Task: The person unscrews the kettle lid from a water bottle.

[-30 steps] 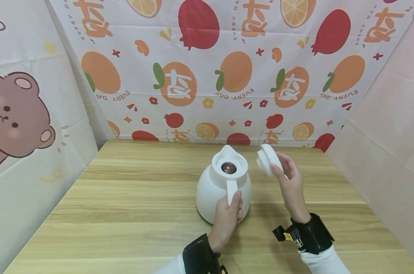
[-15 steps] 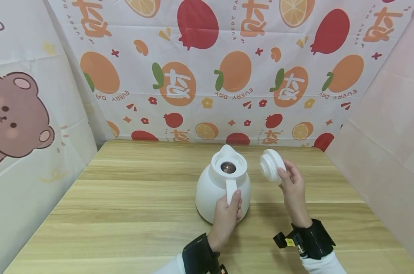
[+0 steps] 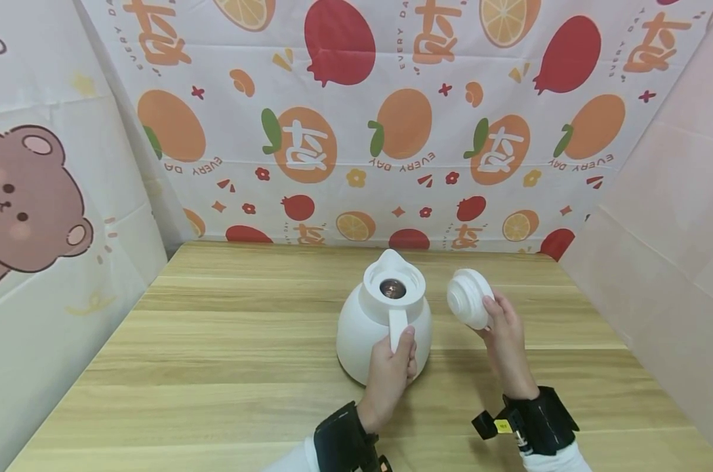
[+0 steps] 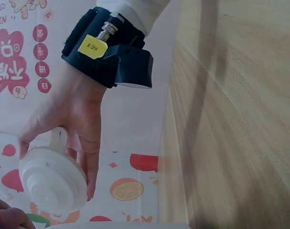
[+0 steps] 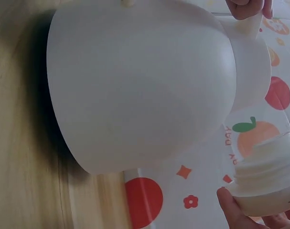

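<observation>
A white thermos jug (image 3: pixel 362 334) stands upright on the wooden table, its round mouth uncovered and dark inside, the spout pointing to the back. My left hand (image 3: pixel 388 370) grips the jug's handle (image 3: pixel 398 324). To the right of the jug and above the table, my right hand (image 3: pixel 505 334) holds the white lid (image 3: pixel 469 299) by its rim between thumb and fingers. The lid's stepped, threaded underside faces the jug. In the left wrist view the lid (image 4: pixel 51 183) hangs apart from the jug; in the right wrist view the jug's body (image 5: pixel 140 90) fills the middle.
The wooden table (image 3: pixel 214 367) stretches out around the jug. A fruit-print cloth (image 3: pixel 344 190) hangs along its back edge, with a bear-print cloth (image 3: pixel 31 196) on the left and a pale cloth (image 3: pixel 663 216) on the right.
My right hand has come lower and nearer with the lid, turning the lid's underside more toward the head camera. The left hand and the jug have stayed in place.
</observation>
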A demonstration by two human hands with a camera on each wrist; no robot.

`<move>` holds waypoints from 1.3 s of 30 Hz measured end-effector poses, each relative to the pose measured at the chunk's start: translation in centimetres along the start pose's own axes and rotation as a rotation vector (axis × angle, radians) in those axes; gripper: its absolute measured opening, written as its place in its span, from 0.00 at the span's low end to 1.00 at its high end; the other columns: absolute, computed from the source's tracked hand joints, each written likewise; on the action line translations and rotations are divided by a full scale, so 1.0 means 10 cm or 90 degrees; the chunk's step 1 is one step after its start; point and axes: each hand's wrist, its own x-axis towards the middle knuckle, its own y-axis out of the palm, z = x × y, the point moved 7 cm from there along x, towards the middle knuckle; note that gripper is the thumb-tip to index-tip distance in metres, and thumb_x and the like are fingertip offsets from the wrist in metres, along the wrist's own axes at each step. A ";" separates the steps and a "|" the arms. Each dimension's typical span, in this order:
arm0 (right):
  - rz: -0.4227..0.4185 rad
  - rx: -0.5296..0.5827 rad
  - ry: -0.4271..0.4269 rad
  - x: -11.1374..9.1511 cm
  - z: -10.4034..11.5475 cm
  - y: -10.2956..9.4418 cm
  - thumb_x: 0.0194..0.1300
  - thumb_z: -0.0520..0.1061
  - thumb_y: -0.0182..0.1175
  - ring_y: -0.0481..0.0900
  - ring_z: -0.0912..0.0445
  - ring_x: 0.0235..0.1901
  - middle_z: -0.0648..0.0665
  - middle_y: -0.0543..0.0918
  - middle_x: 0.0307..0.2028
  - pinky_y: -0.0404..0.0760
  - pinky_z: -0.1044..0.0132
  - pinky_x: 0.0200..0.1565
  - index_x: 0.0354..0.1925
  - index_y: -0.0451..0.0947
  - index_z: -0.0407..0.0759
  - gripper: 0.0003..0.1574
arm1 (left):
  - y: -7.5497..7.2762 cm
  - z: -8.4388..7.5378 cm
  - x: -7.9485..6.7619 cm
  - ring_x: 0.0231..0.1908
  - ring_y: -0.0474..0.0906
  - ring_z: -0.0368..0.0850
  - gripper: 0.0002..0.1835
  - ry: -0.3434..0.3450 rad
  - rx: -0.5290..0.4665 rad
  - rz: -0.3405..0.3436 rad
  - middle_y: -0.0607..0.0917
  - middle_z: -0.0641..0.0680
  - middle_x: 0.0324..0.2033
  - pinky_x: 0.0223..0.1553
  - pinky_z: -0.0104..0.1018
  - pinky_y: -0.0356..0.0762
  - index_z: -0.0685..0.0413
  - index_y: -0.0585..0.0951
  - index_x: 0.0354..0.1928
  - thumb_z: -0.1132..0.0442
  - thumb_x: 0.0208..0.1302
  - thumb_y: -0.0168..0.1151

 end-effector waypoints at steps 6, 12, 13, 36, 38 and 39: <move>-0.005 0.035 0.010 -0.01 -0.07 -0.05 0.73 0.52 0.43 0.75 0.65 0.43 0.56 0.73 0.46 0.82 0.75 0.41 0.51 0.67 0.54 0.12 | 0.00 0.00 0.00 0.12 0.59 0.32 0.27 0.002 0.000 -0.003 0.64 0.48 0.12 0.14 0.21 0.56 0.84 0.66 0.29 0.57 0.71 0.48; 0.022 0.050 0.015 -0.01 -0.14 -0.06 0.74 0.54 0.41 0.76 0.64 0.45 0.54 0.72 0.48 0.84 0.71 0.43 0.56 0.64 0.52 0.17 | 0.00 0.01 0.01 0.12 0.59 0.32 0.27 -0.001 0.004 -0.003 0.64 0.47 0.12 0.14 0.21 0.56 0.83 0.66 0.29 0.58 0.72 0.47; 0.031 0.055 0.016 -0.01 -0.15 -0.06 0.74 0.54 0.40 0.76 0.64 0.46 0.54 0.71 0.49 0.85 0.70 0.43 0.58 0.63 0.51 0.19 | 0.00 0.01 0.01 0.12 0.59 0.31 0.26 -0.004 0.004 -0.003 0.64 0.47 0.12 0.14 0.21 0.56 0.84 0.66 0.29 0.58 0.72 0.47; 0.135 0.151 0.077 -0.07 -0.39 -0.11 0.76 0.57 0.33 0.79 0.66 0.49 0.56 0.73 0.52 0.82 0.64 0.51 0.68 0.52 0.51 0.28 | -0.01 0.04 0.03 0.12 0.59 0.31 0.26 -0.010 0.004 -0.007 0.65 0.47 0.12 0.14 0.21 0.58 0.84 0.66 0.29 0.58 0.72 0.46; 0.131 0.151 0.090 -0.08 -0.42 -0.12 0.75 0.57 0.34 0.79 0.66 0.48 0.57 0.74 0.51 0.82 0.64 0.51 0.69 0.51 0.50 0.29 | -0.01 0.03 0.02 0.11 0.59 0.31 0.26 -0.006 0.005 -0.009 0.65 0.48 0.12 0.14 0.21 0.58 0.83 0.66 0.28 0.58 0.72 0.47; 0.130 0.153 0.097 -0.08 -0.43 -0.13 0.75 0.57 0.34 0.79 0.66 0.49 0.58 0.74 0.51 0.82 0.64 0.52 0.69 0.50 0.50 0.30 | -0.01 0.03 0.02 0.11 0.59 0.31 0.26 -0.004 0.006 -0.012 0.65 0.48 0.12 0.14 0.21 0.58 0.82 0.66 0.28 0.58 0.72 0.47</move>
